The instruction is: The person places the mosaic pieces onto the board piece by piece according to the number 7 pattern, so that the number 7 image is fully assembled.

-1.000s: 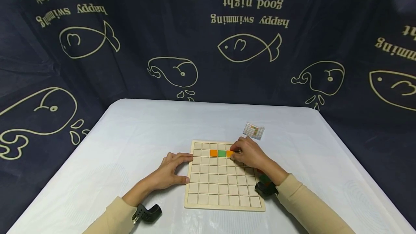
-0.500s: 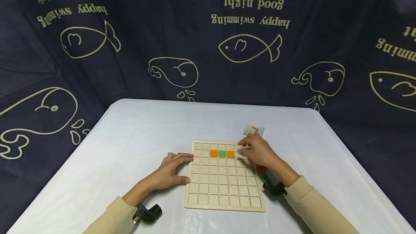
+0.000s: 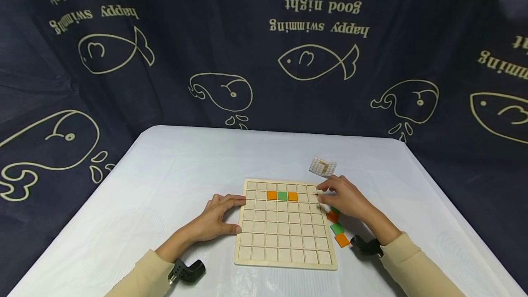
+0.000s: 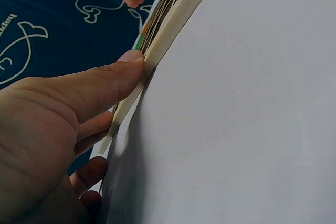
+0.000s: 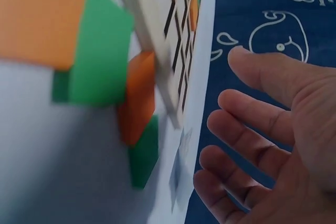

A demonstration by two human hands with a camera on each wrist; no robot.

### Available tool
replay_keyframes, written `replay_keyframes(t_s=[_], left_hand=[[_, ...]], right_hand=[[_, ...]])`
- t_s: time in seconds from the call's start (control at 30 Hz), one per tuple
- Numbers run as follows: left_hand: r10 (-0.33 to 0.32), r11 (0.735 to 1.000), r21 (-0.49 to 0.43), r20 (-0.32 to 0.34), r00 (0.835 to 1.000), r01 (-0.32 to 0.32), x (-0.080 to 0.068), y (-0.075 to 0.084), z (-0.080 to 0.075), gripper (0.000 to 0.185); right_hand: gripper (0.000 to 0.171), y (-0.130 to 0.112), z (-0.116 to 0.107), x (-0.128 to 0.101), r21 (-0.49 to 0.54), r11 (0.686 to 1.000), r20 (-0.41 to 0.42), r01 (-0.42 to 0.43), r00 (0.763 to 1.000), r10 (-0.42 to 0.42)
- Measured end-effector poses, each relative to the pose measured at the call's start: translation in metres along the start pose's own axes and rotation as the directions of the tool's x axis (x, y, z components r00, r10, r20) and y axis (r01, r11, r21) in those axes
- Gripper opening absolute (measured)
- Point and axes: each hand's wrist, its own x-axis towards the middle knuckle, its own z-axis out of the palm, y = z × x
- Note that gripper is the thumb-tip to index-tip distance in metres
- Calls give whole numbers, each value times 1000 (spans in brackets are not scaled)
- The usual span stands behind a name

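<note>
A: Starting at the left, what is the left hand [image 3: 216, 218] doing?

B: It is lying on the white tablecloth [image 3: 173, 173] against the left edge of the wooden grid board [image 3: 284, 246]; the fingers are stretching out nearly straight, the thumb is pressing the board's side, as the left wrist view shows [image 4: 113, 77]; it is bracing the board, not curling round anything

A: And on the board itself?

B: Three tiles are sitting side by side in the second row from the far edge: an orange tile [image 3: 271, 195], a green tile [image 3: 282, 195] and another orange tile [image 3: 292, 195], all touching in a line; the other cells are showing bare wood

A: Moving right, what is the right hand [image 3: 344, 200] holding?

B: Nothing that I can see; it is hovering just off the board's far right corner, fingers loosely spread and slightly bent, the palm open in the right wrist view [image 5: 273, 129]

A: What is lying near it?

B: Loose tiles [image 3: 337, 229], orange and green, are lying on the cloth just beside the board's right edge, partly under the hand; a small pattern card [image 3: 322, 166] is lying farther back, a little apart from the fingers
</note>
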Motion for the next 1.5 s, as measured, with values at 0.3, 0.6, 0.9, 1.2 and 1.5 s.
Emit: replay_keyframes(t_s=[0.3,0.6,0.9,1.2,1.5], left_hand=[[-5,1000,-5,2,1000,5,0,0,0,67],[-13,1000,-13,7,1000,13,0,0,0,67],[-18,1000,-12,5,1000,18,0,0,0,67],[-34,999,-9,10,999,34,0,-1,0,68],[-30,1000,-10,15,999,30,1,-1,0,68]], right_hand=[[30,16,-5,-8,17,1000,27,0,1000,0],[34,30,-5,-19,8,1000,39,11,999,-12],[34,37,-6,-24,-8,999,71,33,997,-33],[37,44,-6,-25,-12,999,108,53,993,-52],[37,45,-7,-28,-14,996,129,93,988,-90]])
